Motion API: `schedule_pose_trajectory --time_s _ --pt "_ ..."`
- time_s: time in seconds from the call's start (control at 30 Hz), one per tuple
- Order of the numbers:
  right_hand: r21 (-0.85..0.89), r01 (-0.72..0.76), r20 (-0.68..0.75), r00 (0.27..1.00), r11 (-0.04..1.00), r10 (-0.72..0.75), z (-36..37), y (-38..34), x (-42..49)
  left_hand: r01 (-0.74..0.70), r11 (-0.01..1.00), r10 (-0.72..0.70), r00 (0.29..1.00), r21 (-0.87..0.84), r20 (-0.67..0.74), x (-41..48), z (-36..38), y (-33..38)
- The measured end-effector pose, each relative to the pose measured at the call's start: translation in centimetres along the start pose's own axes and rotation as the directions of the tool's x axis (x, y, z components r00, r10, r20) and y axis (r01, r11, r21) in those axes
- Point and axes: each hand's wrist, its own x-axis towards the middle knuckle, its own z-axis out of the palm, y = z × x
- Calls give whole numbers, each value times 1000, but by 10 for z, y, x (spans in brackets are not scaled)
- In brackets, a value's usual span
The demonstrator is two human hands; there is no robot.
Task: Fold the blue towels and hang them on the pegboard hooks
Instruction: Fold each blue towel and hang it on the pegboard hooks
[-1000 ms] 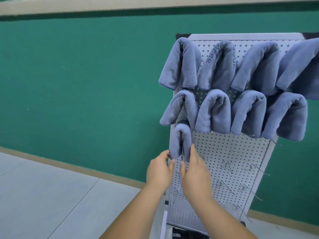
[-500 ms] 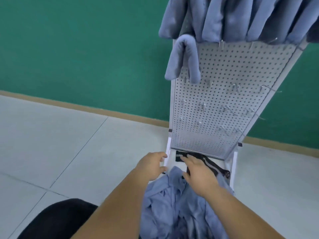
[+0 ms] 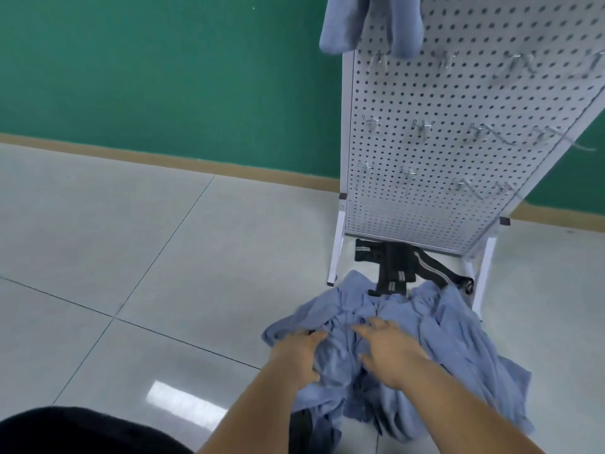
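A heap of crumpled blue towels (image 3: pixel 442 339) lies on the floor in front of the white pegboard (image 3: pixel 425 158). My left hand (image 3: pixel 299 353) reaches into the heap's left side, its fingers curled into the cloth. My right hand (image 3: pixel 389 350) hovers over the middle of the heap with fingers spread and relaxed. One folded blue towel (image 3: pixel 370 24) hangs from a hook at the board's upper left, cut off by the frame's top edge. Several bare metal hooks (image 3: pixel 422 127) stick out of the board below it.
A black strap with grey stripes (image 3: pixel 399 267) lies under the pegboard between its white legs (image 3: pixel 335 253). The board stands by a green wall (image 3: pixel 163 77) on a pale tiled floor (image 3: pixel 131 257). A dark shape (image 3: pixel 82 430) fills the bottom left corner.
My view has dropped from the hung towels to the floor. Both hands left the towel on the hook and came down onto the heap; the left hand now grips cloth.
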Motion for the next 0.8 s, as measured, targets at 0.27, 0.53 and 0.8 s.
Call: schedule_pose_trajectory --time_s 0.27,0.53,0.8 --pt "96 -11 -33 999 995 14 11 9 5 -10 991 -26 963 -132 -267 25 23 -2" --pt "503 54 -199 978 863 55 -15 8 2 -279 834 58 903 -476 -427 1 -72 13" --pt "742 218 -434 877 634 206 -99 10 -32 -457 615 114 858 -643 -501 -53 -171 50"
